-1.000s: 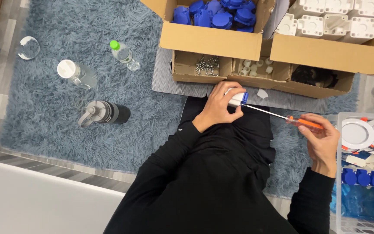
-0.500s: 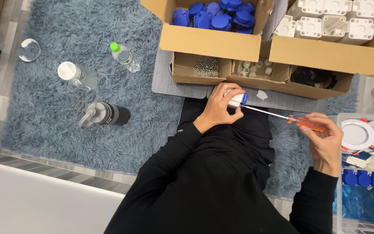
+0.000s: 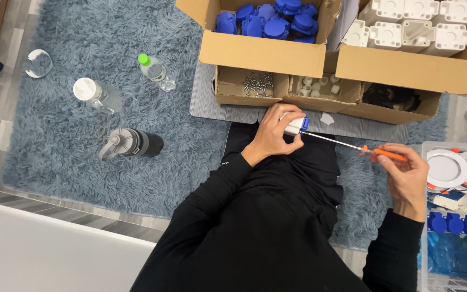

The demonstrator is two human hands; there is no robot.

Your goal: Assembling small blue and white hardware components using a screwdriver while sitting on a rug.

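**Small socket part held for a screwdriver**

The white and blue part (image 3: 296, 125) sits in the left hand (image 3: 274, 134), fingers curled tight around it, over the lap. It looks light, hard plastic, stiff and a little slick; I judge a wrap around its body best, clear of the blue end where the tip meets it. The right hand (image 3: 406, 176) pinches the orange handle of the screwdriver (image 3: 352, 146), whose thin shaft runs left to the part.

Far of the hands lie a grey mat (image 3: 212, 103) and open boxes: blue caps (image 3: 268, 19), white housings (image 3: 412, 27), screws (image 3: 259, 83). Left, on the shaggy blue rug (image 3: 71, 157), lie three bottles (image 3: 131, 143). At right, a clear bin (image 3: 455, 238) holds round white discs
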